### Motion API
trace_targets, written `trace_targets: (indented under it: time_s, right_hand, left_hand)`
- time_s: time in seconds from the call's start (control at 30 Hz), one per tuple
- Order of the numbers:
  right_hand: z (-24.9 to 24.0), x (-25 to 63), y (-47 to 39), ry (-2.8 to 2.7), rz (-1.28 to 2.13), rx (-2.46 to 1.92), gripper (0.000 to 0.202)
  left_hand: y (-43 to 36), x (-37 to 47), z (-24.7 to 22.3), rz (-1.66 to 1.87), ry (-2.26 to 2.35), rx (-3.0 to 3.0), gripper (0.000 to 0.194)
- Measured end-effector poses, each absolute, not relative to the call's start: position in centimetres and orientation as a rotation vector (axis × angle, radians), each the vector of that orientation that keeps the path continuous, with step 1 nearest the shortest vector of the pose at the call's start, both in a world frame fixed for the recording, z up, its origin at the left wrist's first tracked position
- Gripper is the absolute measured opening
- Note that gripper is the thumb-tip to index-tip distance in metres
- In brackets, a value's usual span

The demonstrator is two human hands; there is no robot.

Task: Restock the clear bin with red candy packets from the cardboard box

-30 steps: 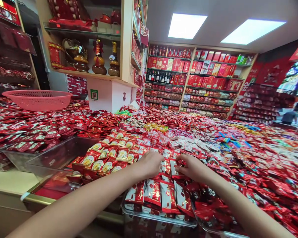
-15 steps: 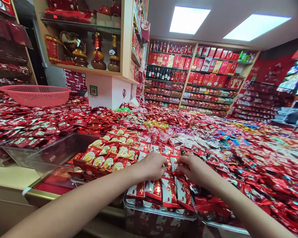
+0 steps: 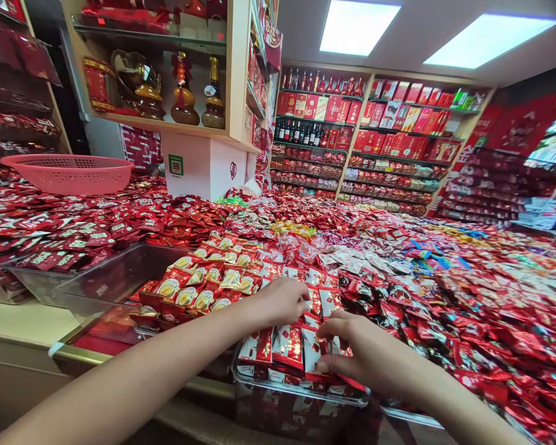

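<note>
Rows of small red and white snack packets (image 3: 288,347) fill a clear plastic bin (image 3: 301,398) in front of me. My left hand (image 3: 283,301) rests over the middle rows with its fingers curled downward; its fingertips are mostly hidden, so what they grip cannot be made out. To its right and nearer the front rim, my right hand (image 3: 352,346) reaches over the front packets. Its thumb and fingers are apart, around a white-faced packet, with no firm grip visible. Left of my hands lie red and gold packets (image 3: 204,300) in neat rows.
A mostly bare clear bin (image 3: 115,278) stands at left, beside piles of dark red packets (image 3: 69,247). A pink plastic basket (image 3: 69,176) sits behind. Mixed wrapped sweets (image 3: 445,296) spread to the right. A display cabinet (image 3: 234,74) juts out overhead at left.
My right hand has moved down toward the bin's front rim and its fingers have spread. My left hand stays over the middle rows. The view has shifted slightly.
</note>
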State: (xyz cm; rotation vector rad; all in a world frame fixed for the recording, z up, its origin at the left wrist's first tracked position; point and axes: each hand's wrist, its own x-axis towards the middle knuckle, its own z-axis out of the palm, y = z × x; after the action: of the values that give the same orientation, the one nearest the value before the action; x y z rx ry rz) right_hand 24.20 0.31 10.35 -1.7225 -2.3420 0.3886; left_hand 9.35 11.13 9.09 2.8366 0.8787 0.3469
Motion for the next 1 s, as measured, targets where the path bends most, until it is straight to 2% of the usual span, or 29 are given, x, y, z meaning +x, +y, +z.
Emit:
trace_targets:
  time_s: [0.17,0.27,1.0]
  right_hand:
    - [9.6,23.4,-0.2,-2.324,0.361,-1.738,0.036]
    - [9.3,23.3,-0.2,-2.288,0.347,-1.766,0.035]
    - [7.7,23.5,-0.8,-2.245,0.219,-1.649,0.041]
  left_hand:
    - [10.8,9.5,9.2,0.253,0.708,2.913,0.02]
    - [10.1,9.6,9.4,0.188,0.651,2.943,0.02]
    - [10.1,9.7,8.7,0.174,0.791,2.933,0.018]
